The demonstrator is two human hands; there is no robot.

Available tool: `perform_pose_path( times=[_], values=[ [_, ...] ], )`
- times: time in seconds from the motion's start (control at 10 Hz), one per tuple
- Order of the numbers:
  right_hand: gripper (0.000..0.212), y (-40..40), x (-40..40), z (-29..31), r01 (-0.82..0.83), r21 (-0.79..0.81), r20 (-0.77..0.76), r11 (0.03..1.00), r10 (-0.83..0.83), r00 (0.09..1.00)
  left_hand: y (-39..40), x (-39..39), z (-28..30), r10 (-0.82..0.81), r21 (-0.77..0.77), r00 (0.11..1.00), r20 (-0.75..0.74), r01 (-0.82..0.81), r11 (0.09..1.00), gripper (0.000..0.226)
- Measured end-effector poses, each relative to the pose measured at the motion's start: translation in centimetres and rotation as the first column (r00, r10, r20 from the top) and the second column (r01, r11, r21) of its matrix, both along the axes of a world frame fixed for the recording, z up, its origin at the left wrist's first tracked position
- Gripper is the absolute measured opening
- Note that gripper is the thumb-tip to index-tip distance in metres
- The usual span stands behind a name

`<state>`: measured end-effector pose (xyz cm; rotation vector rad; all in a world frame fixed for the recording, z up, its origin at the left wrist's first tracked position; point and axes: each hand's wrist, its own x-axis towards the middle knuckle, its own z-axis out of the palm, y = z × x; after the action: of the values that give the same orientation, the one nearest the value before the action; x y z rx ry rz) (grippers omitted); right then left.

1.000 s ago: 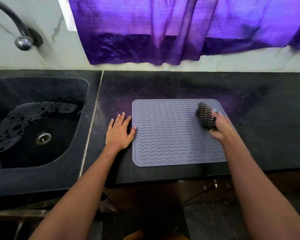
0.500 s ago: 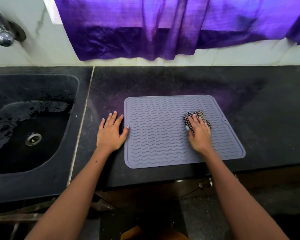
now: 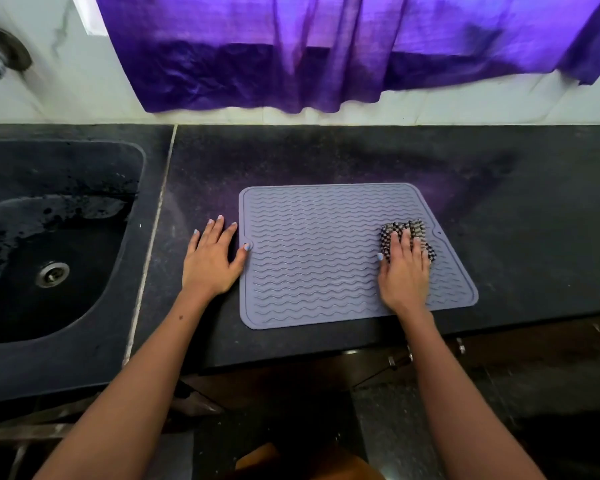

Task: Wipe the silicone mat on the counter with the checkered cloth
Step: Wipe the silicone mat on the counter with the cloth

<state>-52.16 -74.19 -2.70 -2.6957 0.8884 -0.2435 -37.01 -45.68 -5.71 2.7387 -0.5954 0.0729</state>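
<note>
I watch the right hand (image 3: 404, 271) press the bunched checkered cloth (image 3: 407, 237) flat onto the silicone mat (image 3: 312, 258), fingers nearly straight on top of it, near the mat's right edge. 1 second ago that hand gripped the cloth on edge at the same side; now the palm is down and the cloth sits under the fingers, so I judge a wiping pass is starting, with most of the ridged surface toward the left edge not yet covered. The left hand (image 3: 212, 261) stays spread on the counter (image 3: 326, 157), thumb touching the mat's left edge tab. The mat lies toward the counter's front edge.
</note>
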Motion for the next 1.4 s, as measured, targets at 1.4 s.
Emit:
perform_pose_path(
  times=[1.4],
  values=[
    [0.051,-4.6,-4.9,0.8,0.156,0.009,0.042,0.988,-0.157,0.987,0.0,-0.2,0.3,-0.01,0.008,1.0,0.002,0.01,1.0,0.059]
  ],
)
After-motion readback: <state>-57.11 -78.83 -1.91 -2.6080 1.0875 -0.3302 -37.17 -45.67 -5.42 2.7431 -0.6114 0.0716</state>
